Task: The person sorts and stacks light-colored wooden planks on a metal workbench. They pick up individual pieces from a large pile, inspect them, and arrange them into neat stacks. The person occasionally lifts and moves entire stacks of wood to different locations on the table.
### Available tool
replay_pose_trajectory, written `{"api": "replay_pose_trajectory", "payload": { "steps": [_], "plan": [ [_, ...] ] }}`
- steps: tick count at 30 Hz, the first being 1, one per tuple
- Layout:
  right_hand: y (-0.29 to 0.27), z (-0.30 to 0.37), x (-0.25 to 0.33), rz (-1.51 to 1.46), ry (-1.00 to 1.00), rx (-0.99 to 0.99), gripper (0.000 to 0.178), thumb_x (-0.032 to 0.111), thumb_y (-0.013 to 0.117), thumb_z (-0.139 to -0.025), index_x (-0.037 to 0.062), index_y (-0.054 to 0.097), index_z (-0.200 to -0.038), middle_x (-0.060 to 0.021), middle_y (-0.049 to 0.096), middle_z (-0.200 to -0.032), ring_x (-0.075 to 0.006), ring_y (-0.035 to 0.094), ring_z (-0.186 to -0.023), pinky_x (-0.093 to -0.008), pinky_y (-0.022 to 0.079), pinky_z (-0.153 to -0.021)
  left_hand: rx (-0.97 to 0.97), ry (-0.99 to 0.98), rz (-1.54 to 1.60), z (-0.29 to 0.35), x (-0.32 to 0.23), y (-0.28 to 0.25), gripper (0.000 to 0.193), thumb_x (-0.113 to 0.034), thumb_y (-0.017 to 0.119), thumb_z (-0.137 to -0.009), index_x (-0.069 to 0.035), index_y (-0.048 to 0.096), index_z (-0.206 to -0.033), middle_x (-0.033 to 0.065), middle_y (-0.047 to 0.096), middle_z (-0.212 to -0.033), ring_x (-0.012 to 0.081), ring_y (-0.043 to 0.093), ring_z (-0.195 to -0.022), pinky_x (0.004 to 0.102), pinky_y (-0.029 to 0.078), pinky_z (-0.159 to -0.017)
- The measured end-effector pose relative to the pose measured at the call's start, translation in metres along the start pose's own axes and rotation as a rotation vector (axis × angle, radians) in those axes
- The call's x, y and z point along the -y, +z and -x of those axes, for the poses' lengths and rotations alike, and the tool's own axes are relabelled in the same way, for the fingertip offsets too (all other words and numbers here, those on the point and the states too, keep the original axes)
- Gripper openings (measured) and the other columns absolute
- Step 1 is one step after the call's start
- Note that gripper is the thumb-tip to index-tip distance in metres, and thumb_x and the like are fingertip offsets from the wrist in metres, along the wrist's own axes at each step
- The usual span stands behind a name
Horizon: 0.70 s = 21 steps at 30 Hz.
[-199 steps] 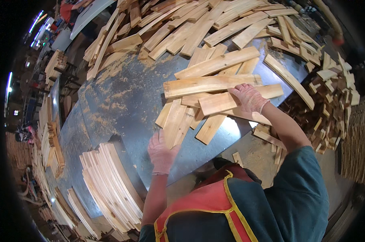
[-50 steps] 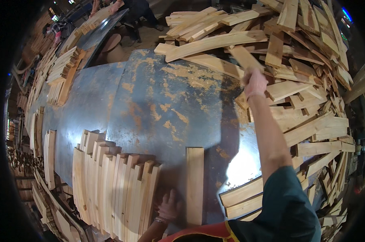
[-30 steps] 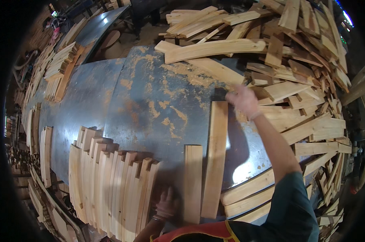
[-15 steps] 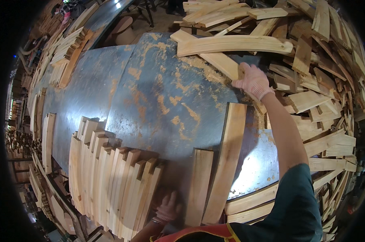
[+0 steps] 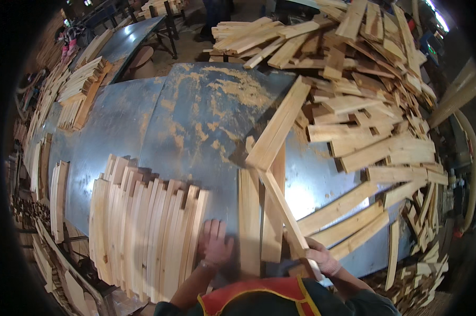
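My right hand (image 5: pixel 325 257), in a pale work glove, grips the near end of a narrow wooden plank (image 5: pixel 286 210) that slants up and away to the left. At its far end it meets another plank (image 5: pixel 283 124), angled up to the right; whether the two rest on each other I cannot tell. Beneath them, two planks, a shorter one (image 5: pixel 248 221) and a longer one (image 5: pixel 272 237), lie lengthwise. My left hand (image 5: pixel 217 243), also gloved, is open with fingers stretched, beside the right end of a row of planks (image 5: pixel 148 231) standing side by side.
The dark metal table (image 5: pixel 190 116) carries patches of sawdust. A large jumbled pile of boards (image 5: pixel 354 105) covers its far right. Several planks (image 5: pixel 343 216) lie slanted right of my right hand. Another stack of planks (image 5: pixel 80 89) stands far left, and a hose (image 5: pixel 469 174) hangs at the right.
My right hand has come back toward my body from the far side, bringing the plank with it. The crossed boards there have moved nearer. My left hand has shifted slightly forward.
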State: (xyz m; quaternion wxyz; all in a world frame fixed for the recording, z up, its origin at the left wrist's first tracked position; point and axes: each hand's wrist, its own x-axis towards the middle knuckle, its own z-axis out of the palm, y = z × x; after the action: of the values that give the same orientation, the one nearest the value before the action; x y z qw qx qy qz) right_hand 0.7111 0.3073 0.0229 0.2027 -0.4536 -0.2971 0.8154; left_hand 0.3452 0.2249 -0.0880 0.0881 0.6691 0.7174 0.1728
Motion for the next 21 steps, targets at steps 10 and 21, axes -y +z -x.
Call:
{"api": "replay_pose_trajectory", "payload": {
  "steps": [10,21],
  "plan": [
    [0.177,-0.017,-0.038,0.81,0.069,0.278,0.061,0.026,0.076,-0.095,0.0011,0.052,-0.145,-0.0246,0.067,-0.134,-0.0307,0.066,-0.123,-0.0399,0.05,-0.107,0.385,-0.608,0.682,-0.035,-0.068,-0.075,0.086,-0.023,0.073,-0.089,-0.006,0.035,-0.165,0.026,0.056,-0.153,0.0405,0.056,-0.14,0.0428,0.046,-0.115],
    [0.105,-0.152,-0.001,0.143,-0.226,-0.415,0.042,0.038,0.08,-0.094,0.0044,0.065,-0.113,-0.0112,0.066,-0.1,-0.0225,0.069,-0.083,-0.0373,0.057,-0.064,0.01,-0.186,-0.225,0.134,0.005,-0.115,0.082,-0.016,0.074,-0.08,0.002,0.045,-0.155,0.0252,0.052,-0.149,0.0495,0.052,-0.134,0.0571,0.043,-0.114]
  ]
}}
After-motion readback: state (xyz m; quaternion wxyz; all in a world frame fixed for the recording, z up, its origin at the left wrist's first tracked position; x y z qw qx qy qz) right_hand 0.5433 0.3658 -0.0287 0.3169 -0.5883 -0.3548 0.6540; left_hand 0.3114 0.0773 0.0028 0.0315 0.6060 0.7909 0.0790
